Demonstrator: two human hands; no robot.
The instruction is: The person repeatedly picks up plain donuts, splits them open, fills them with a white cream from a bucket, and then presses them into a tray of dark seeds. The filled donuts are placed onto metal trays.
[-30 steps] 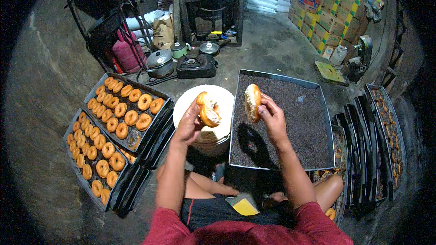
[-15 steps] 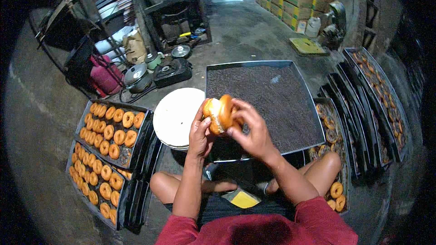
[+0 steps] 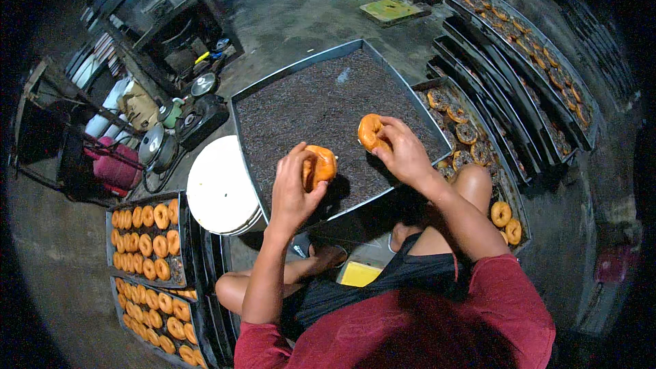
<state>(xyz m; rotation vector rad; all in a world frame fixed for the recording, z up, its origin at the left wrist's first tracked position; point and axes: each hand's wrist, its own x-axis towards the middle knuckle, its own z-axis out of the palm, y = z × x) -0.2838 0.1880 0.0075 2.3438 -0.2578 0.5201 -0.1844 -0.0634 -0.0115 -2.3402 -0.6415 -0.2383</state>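
Above a large square metal tray [image 3: 292, 68] filled with dark brown sprinkles, my two hands are apart, each with a ring doughnut. My left hand [image 3: 292, 188] grips a glazed golden doughnut [image 3: 321, 166], thumb on its near side and fingers over its far left. Farther right and higher, my right hand [image 3: 408, 155] pinches another doughnut [image 3: 370, 131] by its right edge. A little whitish filling or cream shows at the edges of both. Their undersides are hidden from me.
A white round lid on a bucket [image 3: 222, 178] stands left of the sprinkle tray. Plain doughnuts fill stacked trays [image 3: 179, 275] at the lower left. On the right, a tray of sprinkle-topped doughnuts [image 3: 467, 133] sits beside several stacked black trays [image 3: 488, 89]. A yellow board [image 3: 391, 11] lies beyond.
My hands have drawn apart, and the doughnuts that were together between them are now held separately. The view has turned to the right.
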